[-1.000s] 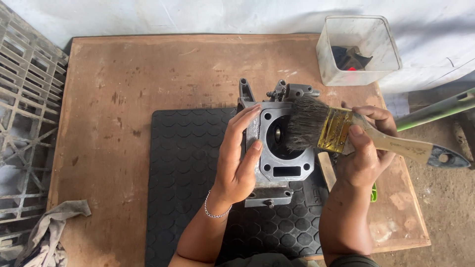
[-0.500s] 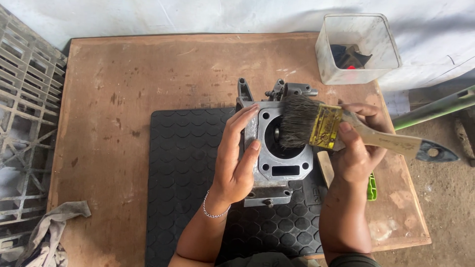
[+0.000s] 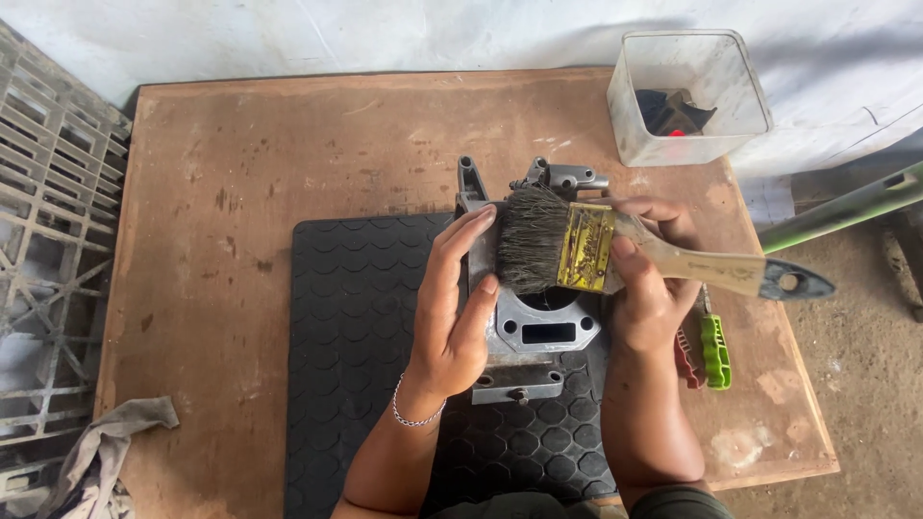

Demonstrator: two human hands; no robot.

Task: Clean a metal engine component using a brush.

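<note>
- Brown wooden board (image 3: 288, 192), stained and scuffed, serves as the work surface, with a pale sheet behind it and bare ground to the right
- Black rubber mat (image 3: 356, 317) with a scale pattern lies on the board, near its front edge
- Grey metal engine block (image 3: 538, 332) stands on the mat, its flat face with an oblong opening turned up
- Left hand (image 3: 452, 312) grips the block's left side, fingers wrapped over the upper edge and thumb against the face; a thin bracelet (image 3: 413, 418) circles the wrist
- Right hand (image 3: 649, 279) is closed round a paintbrush (image 3: 596, 250), thumb on the brass-coloured ferrule, fingers curled behind it
- Dark bristles lie across the top of the block, touching the metal just beside the left fingertips; the wooden handle points right, past the board's edge
- Clear plastic tub (image 3: 687, 96) sits at the board's far right corner with dark bits and something red inside
- Green and red tools (image 3: 707, 351) lie on the board just right of the right wrist, partly hidden
- Grey plastic crate (image 3: 48, 269) stands to the left of the board, and a crumpled rag (image 3: 106, 452) lies below it
</note>
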